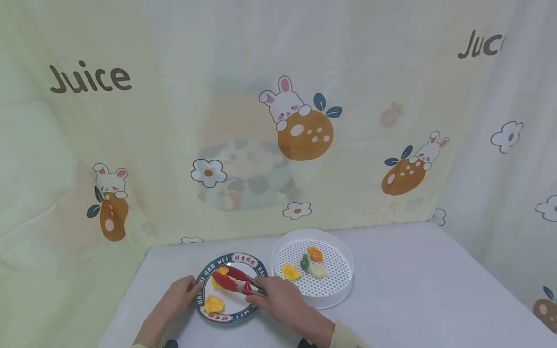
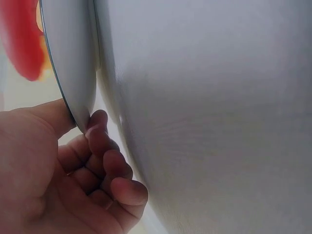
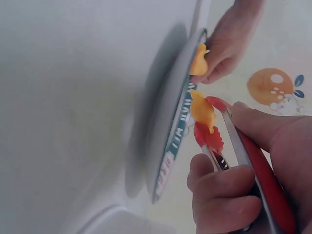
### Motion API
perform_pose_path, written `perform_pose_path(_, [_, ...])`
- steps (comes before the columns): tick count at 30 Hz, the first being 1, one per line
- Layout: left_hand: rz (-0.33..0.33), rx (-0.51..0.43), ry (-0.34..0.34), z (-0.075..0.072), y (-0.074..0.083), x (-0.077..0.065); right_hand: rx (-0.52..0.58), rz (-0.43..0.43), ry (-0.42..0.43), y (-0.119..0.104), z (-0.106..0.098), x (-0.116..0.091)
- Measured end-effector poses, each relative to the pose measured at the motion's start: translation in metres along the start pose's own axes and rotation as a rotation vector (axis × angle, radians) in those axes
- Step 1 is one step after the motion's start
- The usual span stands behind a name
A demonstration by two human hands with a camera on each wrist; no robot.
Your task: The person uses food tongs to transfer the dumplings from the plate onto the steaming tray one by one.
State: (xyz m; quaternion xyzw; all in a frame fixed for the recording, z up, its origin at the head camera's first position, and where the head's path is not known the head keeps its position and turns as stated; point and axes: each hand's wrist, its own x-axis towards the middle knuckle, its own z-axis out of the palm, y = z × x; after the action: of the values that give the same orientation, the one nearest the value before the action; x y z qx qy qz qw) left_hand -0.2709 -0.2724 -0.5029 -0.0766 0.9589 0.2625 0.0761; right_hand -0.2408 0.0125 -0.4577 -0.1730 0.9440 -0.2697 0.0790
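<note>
One yellow piece (image 3: 202, 109) lies at the right hand's (image 1: 283, 297) tong tips (image 3: 202, 134).

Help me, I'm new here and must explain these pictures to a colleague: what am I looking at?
There's no machine, just a person's two bare hands. The wide picture comes from a head-worn camera looking forward and down; the other two come from cameras on each wrist. On the table are a patterned plate and a white basket with a holed floor, holding four small pieces: one yellow, one green, one orange, one pale. The left hand grips the plate's rim. The right hand holds red-tipped tongs at a yellow piece on the plate; another lies near the rim. Exactly what the pieces are is hard to tell.
</note>
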Motion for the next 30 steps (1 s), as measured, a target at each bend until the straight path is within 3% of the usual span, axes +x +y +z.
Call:
perform_pose_path(10, [-0.017,0.004,0.000,0.000,-0.001,0.000,-0.018,-0.048,0.038,0.012,-0.025,-0.021])
perform_pose_path(23, [0.017,0.004,0.023,0.003,0.000,0.000,-0.053,0.013,0.092,0.043,-0.057,-0.046])
perform_pose_path(30, [-0.003,-0.006,0.019,0.002,-0.002,-0.001,-0.053,0.075,0.127,0.059,-0.068,-0.051])
